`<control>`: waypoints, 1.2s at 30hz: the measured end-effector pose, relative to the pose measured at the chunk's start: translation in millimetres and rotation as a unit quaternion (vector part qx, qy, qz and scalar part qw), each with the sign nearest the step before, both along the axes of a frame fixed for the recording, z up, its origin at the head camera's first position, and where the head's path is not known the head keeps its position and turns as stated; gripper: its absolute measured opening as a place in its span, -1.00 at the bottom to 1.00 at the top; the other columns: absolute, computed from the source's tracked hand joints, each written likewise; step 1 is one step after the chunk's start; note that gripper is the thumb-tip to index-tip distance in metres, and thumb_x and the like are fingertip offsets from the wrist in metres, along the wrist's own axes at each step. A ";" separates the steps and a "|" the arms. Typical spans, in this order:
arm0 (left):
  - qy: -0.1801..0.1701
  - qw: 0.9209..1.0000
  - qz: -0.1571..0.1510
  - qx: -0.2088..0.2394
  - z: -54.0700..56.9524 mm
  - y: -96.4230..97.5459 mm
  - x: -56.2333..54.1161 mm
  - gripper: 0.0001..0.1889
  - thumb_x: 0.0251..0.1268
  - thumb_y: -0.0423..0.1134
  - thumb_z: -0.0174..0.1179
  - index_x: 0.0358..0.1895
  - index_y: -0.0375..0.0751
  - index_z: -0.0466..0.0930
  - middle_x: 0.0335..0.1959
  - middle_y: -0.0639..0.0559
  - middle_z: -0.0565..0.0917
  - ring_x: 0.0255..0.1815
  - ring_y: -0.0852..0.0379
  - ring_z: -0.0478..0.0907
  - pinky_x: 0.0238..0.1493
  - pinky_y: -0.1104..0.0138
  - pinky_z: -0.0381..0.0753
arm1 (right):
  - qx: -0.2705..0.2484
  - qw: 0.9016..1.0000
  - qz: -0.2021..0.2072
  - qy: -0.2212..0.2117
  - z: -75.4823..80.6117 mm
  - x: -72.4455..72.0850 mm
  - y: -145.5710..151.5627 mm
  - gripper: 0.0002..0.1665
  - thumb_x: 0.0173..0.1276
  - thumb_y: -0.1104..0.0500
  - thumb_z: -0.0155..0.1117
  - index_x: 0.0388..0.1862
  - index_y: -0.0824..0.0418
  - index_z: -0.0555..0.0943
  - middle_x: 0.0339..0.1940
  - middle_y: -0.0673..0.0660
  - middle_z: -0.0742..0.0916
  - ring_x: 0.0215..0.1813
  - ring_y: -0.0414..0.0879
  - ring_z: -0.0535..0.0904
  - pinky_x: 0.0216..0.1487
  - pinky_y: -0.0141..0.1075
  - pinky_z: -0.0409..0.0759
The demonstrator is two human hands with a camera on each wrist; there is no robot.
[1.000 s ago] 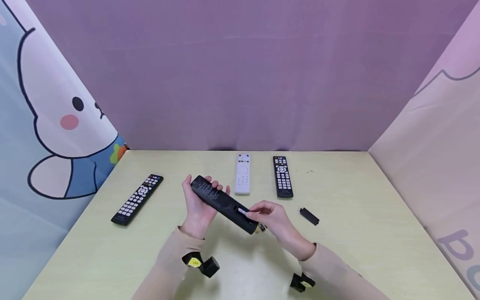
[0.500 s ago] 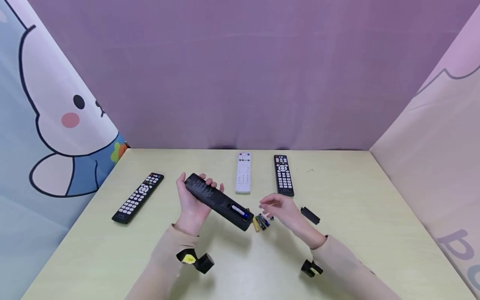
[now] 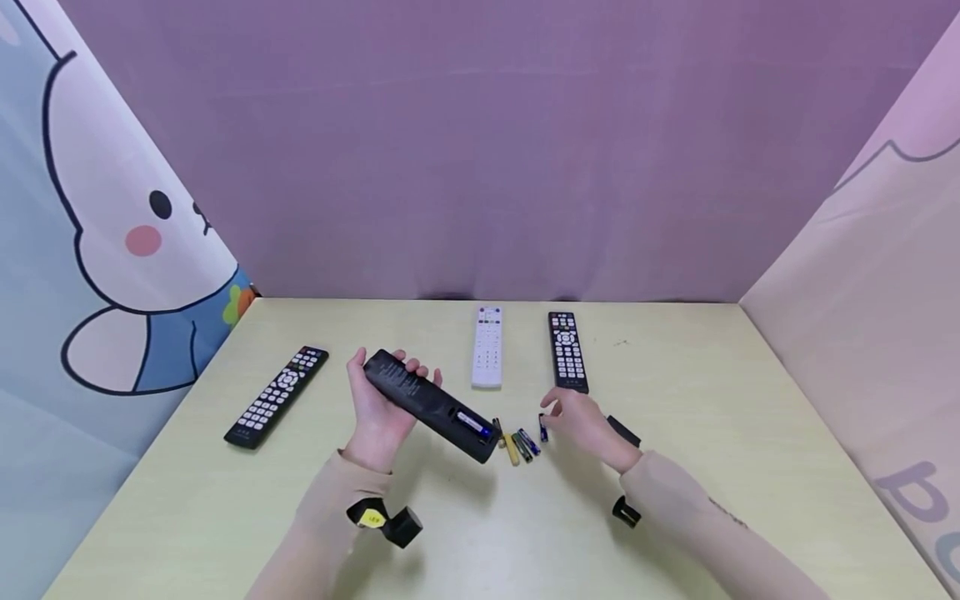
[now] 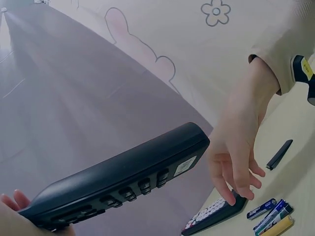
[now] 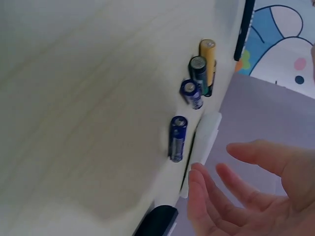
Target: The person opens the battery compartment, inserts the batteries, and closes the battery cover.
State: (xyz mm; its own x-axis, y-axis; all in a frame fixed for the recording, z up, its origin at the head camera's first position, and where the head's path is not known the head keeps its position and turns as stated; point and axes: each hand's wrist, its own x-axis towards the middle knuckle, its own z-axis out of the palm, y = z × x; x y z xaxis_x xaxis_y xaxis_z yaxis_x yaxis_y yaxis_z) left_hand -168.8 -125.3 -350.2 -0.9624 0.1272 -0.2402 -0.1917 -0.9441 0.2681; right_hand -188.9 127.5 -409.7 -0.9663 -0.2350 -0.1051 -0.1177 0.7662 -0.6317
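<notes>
My left hand [image 3: 378,425] grips a black remote control [image 3: 416,400], its back facing up and its lower end pointing right. One blue-and-white battery [image 3: 471,420] lies in the uncovered compartment. In the left wrist view the remote's buttoned side [image 4: 138,187] faces down. My right hand [image 3: 581,421] hovers over the table beside a lone blue battery [image 3: 543,428]. The right wrist view shows its thumb and fingers [image 5: 261,152] spread, with a gap to that battery. Just left of it lie several more batteries, among them a yellow one [image 3: 512,451] and a dark green one [image 5: 199,71].
A black battery cover [image 3: 624,430] lies right of my right hand, partly hidden by it. At the back rest a white remote [image 3: 487,348] and a black remote [image 3: 567,352]. Another black remote [image 3: 277,398] lies at the left. Cloth walls stand around the table [image 3: 720,400].
My right hand has left the compartment, where a battery now shows, and has moved right to the lone blue battery. My left hand has shifted slightly left with the remote.
</notes>
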 end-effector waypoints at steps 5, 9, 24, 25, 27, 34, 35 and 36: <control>0.000 1.000 0.002 0.000 -0.1 -2.0 0.3 -0.55 0.14 0.24 -0.17 -0.44 -0.13 0.25 -0.65 0.03 0.35 -0.57 0.11 0.31 -0.12 0.19 0.31 | 0.013 0.999 -0.002 -0.030 -5.5 -6.0 -0.5 -0.73 0.11 0.28 0.21 -0.18 0.34 0.51 -0.48 0.12 0.60 -0.51 -0.14 0.48 -0.53 -0.36 0.46; 0.004 1.000 -0.001 0.001 -1.3 -3.7 -0.3 -0.54 0.14 0.24 -0.17 -0.48 -0.13 0.26 -0.64 0.04 0.35 -0.57 0.11 0.30 -0.12 0.20 0.30 | 0.016 0.999 -0.006 -0.043 -9.6 -9.4 -0.8 -0.72 0.11 0.26 0.22 -0.19 0.36 0.50 -0.46 0.14 0.62 -0.49 -0.13 0.50 -0.51 -0.36 0.48; -0.003 1.000 0.004 -0.001 -3.3 -6.0 0.2 -0.56 0.15 0.22 -0.17 -0.44 -0.13 0.26 -0.64 0.03 0.35 -0.56 0.11 0.31 -0.11 0.18 0.32 | 0.014 0.998 -0.018 -0.056 -23.6 -17.9 1.9 -0.77 -0.01 0.21 0.33 -0.42 0.33 0.54 -0.48 0.08 0.61 -0.51 -0.15 0.46 -0.50 -0.39 0.43; -0.004 1.000 0.004 -0.001 -3.3 -6.1 0.1 -0.56 0.15 0.22 -0.17 -0.44 -0.13 0.26 -0.64 0.03 0.35 -0.56 0.11 0.32 -0.10 0.18 0.31 | 0.013 0.998 -0.019 -0.056 -24.5 -18.3 2.0 -0.78 -0.02 0.22 0.33 -0.43 0.33 0.54 -0.49 0.08 0.61 -0.51 -0.15 0.46 -0.51 -0.39 0.42; -0.005 1.000 0.003 -0.002 -3.5 -6.2 0.1 -0.56 0.15 0.22 -0.17 -0.44 -0.13 0.26 -0.64 0.04 0.35 -0.56 0.11 0.32 -0.10 0.18 0.31 | 0.006 0.998 -0.022 -0.058 -25.6 -18.6 2.1 -0.80 -0.03 0.24 0.33 -0.43 0.33 0.55 -0.49 0.08 0.61 -0.52 -0.15 0.46 -0.51 -0.40 0.42; -0.004 1.000 0.000 -0.001 -4.4 -6.3 0.6 -0.56 0.15 0.23 -0.17 -0.42 -0.13 0.25 -0.63 0.04 0.34 -0.56 0.11 0.32 -0.09 0.19 0.31 | -0.045 0.995 -0.032 -0.078 -27.4 -19.0 4.6 -0.81 -0.02 0.30 0.31 -0.40 0.36 0.56 -0.54 0.10 0.60 -0.59 -0.15 0.46 -0.56 -0.38 0.44; -0.004 1.000 0.000 -0.001 -4.3 -6.3 0.6 -0.56 0.15 0.23 -0.17 -0.42 -0.13 0.25 -0.63 0.04 0.34 -0.56 0.11 0.32 -0.09 0.19 0.31 | -0.056 0.994 -0.038 -0.085 -27.9 -19.2 5.5 -0.81 -0.01 0.30 0.30 -0.38 0.36 0.56 -0.55 0.10 0.60 -0.59 -0.15 0.47 -0.56 -0.38 0.45; -0.005 1.000 -0.001 0.000 -4.2 -6.3 0.7 -0.56 0.15 0.23 -0.17 -0.42 -0.13 0.25 -0.63 0.04 0.34 -0.56 0.11 0.32 -0.09 0.19 0.31 | -0.070 0.992 -0.045 -0.094 -28.1 -19.3 6.4 -0.81 0.00 0.31 0.29 -0.37 0.36 0.56 -0.56 0.11 0.60 -0.60 -0.15 0.47 -0.56 -0.38 0.45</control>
